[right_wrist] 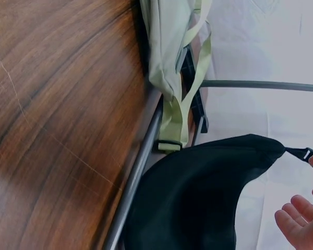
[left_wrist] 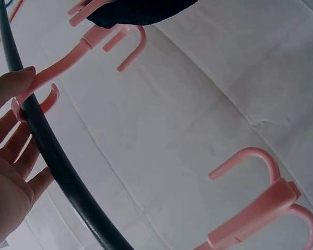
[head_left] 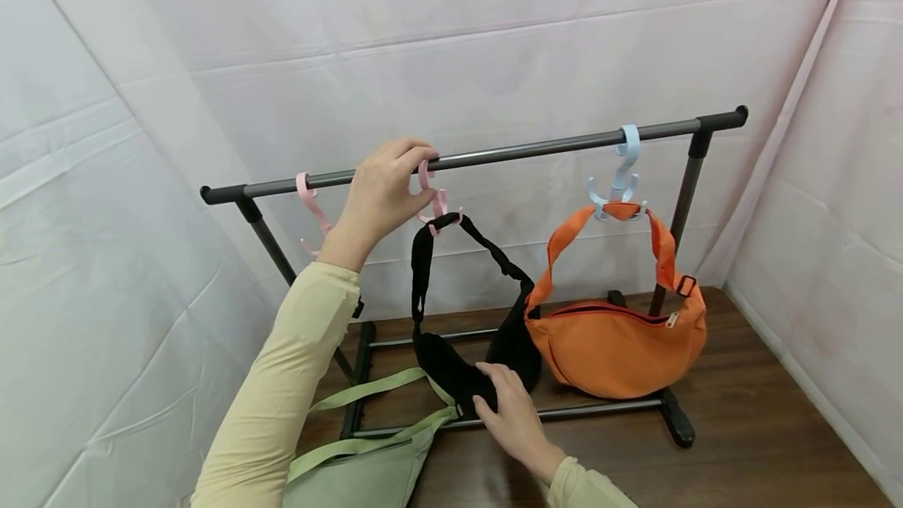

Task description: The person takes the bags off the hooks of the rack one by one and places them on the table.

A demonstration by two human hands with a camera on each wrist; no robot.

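- Pinching grip: the left hand (head_left: 382,196) holds the pink hook (head_left: 432,198) at the rail (head_left: 536,149), fingers curled over it.
- Right hand (head_left: 513,416), fingers relaxed, steadies the black bag (head_left: 458,371) hanging from that hook.
- Done, I judge: the orange bag (head_left: 615,339) hangs on the blue hook (head_left: 624,172).
- Left: the green bag (head_left: 367,467) lies on the counter (head_left: 748,429); a second pink hook (head_left: 310,206) is free.
- Left arm is raised, right arm low.

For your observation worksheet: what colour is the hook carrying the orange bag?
Light blue hook, holding the orange bag; clearest in the head view.
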